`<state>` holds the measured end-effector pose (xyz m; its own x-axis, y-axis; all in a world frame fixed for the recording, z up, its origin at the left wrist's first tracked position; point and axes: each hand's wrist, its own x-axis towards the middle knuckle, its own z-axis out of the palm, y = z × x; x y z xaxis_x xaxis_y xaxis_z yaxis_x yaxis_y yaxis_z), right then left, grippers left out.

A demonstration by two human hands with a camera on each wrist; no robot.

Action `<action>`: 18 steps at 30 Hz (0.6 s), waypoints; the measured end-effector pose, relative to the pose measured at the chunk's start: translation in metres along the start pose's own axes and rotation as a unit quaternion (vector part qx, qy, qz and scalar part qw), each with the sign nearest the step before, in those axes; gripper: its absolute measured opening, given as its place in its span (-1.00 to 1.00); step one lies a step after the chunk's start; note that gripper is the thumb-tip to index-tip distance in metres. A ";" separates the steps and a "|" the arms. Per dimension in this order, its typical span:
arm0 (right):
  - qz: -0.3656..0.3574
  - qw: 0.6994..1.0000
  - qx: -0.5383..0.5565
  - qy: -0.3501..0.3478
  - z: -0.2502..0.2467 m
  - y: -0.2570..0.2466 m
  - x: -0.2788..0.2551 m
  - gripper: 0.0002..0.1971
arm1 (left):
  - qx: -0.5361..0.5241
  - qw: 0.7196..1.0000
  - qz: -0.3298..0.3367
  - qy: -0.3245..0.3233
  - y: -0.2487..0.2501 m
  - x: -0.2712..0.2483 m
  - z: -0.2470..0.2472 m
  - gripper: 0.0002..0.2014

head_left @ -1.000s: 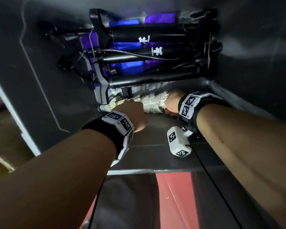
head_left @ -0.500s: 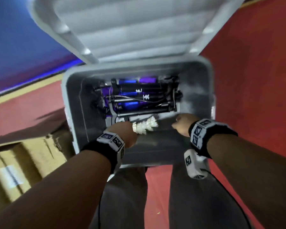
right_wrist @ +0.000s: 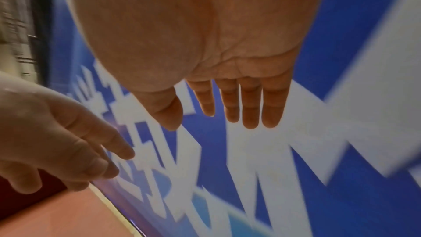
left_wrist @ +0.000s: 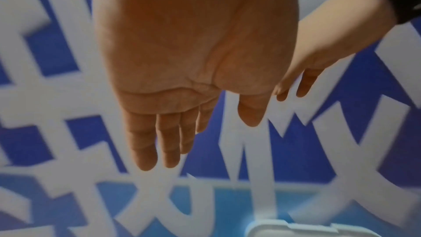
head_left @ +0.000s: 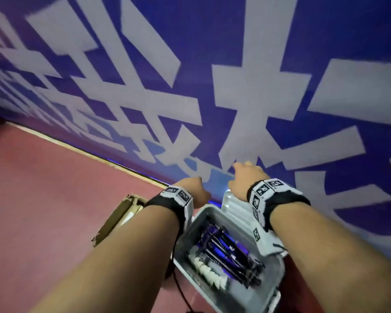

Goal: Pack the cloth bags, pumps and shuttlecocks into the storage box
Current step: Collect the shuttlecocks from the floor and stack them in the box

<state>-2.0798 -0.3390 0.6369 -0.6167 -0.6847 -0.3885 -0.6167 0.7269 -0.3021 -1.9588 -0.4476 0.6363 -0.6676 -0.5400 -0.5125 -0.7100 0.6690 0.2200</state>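
Observation:
The grey storage box [head_left: 273, 274] stands on the red floor below my forearms, its lid [head_left: 229, 201] up against the wall. Inside it lie black pumps [head_left: 226, 249] over blue-purple cloth bags [head_left: 239, 251], with a row of white shuttlecocks [head_left: 209, 271] along the near side. My left hand [head_left: 195, 188] and right hand [head_left: 244, 177] are both raised high above the box, near the wall. The wrist views show each palm flat with straight fingers [left_wrist: 148, 150] [right_wrist: 250, 107], holding nothing. A corner of the lid [left_wrist: 293, 229] shows in the left wrist view.
A blue wall banner [head_left: 246, 91] with large white characters fills the background. A brown cardboard box [head_left: 117, 216] lies on the red floor [head_left: 43, 199] to the left of the storage box. A black cable [head_left: 181, 290] hangs by the left forearm.
Both hands have come up out of the box; the left let go of the shuttlecocks, which now lie inside. The head view has swung up toward the wall.

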 end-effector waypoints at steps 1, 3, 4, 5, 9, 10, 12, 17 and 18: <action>-0.021 1.000 -0.013 0.019 -0.017 -0.018 -0.010 -0.46 | -0.011 0.999 -0.013 0.030 -0.011 -0.017 -0.016 -0.57; -0.070 0.995 -0.049 0.049 -0.037 -0.053 -0.030 -0.46 | -0.032 0.995 -0.042 0.088 -0.035 -0.052 -0.042 -0.58; -0.094 0.991 -0.071 0.059 -0.043 -0.072 -0.041 -0.45 | -0.046 0.991 -0.062 0.112 -0.050 -0.071 -0.050 -0.55; -0.121 0.986 -0.093 0.067 -0.044 -0.092 -0.052 -0.45 | -0.063 0.985 -0.086 0.135 -0.066 -0.091 -0.056 -0.53; -0.223 0.957 -0.171 0.069 -0.018 -0.186 -0.109 -0.46 | -0.104 0.957 -0.171 0.212 -0.160 -0.189 -0.046 -0.48; -0.238 0.951 -0.186 0.066 -0.006 -0.204 -0.123 -0.46 | -0.111 0.950 -0.192 0.218 -0.181 -0.211 -0.039 -0.47; -0.289 0.934 -0.202 0.058 0.031 -0.258 -0.163 -0.46 | -0.126 0.929 -0.259 0.231 -0.237 -0.274 -0.016 -0.48; -0.427 0.872 -0.241 0.014 0.147 -0.394 -0.298 -0.43 | -0.187 0.860 -0.409 0.244 -0.368 -0.459 0.079 -0.50; -0.452 0.855 -0.254 -0.001 0.173 -0.418 -0.330 -0.41 | -0.200 0.844 -0.437 0.238 -0.389 -0.499 0.107 -0.49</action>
<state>-1.5336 -0.4080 0.7404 0.2247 -0.9540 -0.1985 -0.9743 -0.2166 -0.0621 -1.3262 -0.3839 0.7179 0.2041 -0.9458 -0.2528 -0.9333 -0.2659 0.2414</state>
